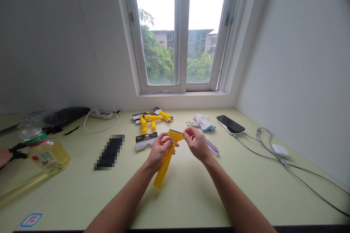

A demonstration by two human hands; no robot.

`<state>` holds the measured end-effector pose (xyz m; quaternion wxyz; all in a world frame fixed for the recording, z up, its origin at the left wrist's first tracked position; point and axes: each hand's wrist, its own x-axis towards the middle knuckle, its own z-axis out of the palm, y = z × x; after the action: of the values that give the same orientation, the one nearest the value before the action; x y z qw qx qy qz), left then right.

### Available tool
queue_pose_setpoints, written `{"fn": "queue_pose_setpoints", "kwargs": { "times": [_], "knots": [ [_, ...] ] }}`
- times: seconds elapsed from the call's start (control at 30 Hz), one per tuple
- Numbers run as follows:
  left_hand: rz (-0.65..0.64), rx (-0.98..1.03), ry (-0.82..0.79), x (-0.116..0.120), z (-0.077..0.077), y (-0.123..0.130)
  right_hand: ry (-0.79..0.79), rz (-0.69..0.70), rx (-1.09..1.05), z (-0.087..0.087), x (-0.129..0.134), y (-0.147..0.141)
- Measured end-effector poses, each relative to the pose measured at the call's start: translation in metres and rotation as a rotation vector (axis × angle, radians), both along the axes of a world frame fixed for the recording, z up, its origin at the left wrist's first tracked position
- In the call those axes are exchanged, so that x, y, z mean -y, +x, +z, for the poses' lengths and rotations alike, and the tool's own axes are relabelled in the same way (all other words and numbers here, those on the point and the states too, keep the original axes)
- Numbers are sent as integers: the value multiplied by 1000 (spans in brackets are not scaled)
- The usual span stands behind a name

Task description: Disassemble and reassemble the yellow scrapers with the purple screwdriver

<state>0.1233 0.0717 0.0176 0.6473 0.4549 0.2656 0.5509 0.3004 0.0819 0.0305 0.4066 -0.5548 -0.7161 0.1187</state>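
1. Yellow plastic scraper [166, 164]: held up over the middle of the desk [186, 196], head far, handle slanting near.
2. Left hand [158, 151]: your grip clenched round the top of the handle.
3. Right hand [197, 145]: your grip pinching the head's right corner.
4. Handling note: keep both wrists steady, fingertips off the head's edge.
5. Nearby: black-and-white card [146, 141] just left; more yellow scrapers [150, 118] beyond.

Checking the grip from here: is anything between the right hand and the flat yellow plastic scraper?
Nothing visible stands between them: the fingers of the right hand touch the head of the flat yellow plastic scraper, while the left hand holds it just below the head.
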Motion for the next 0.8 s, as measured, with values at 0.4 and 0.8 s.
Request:
{"fn": "queue_pose_setpoints", "kwargs": {
  "times": [0.4,0.8],
  "knots": [
    [90,58,-32,-16,-9,-12,-344,-186,126,-26,-17,73],
    [125,132,-87,-22,-10,-19,-492,568,-942,25,19,86]
  ]
}}
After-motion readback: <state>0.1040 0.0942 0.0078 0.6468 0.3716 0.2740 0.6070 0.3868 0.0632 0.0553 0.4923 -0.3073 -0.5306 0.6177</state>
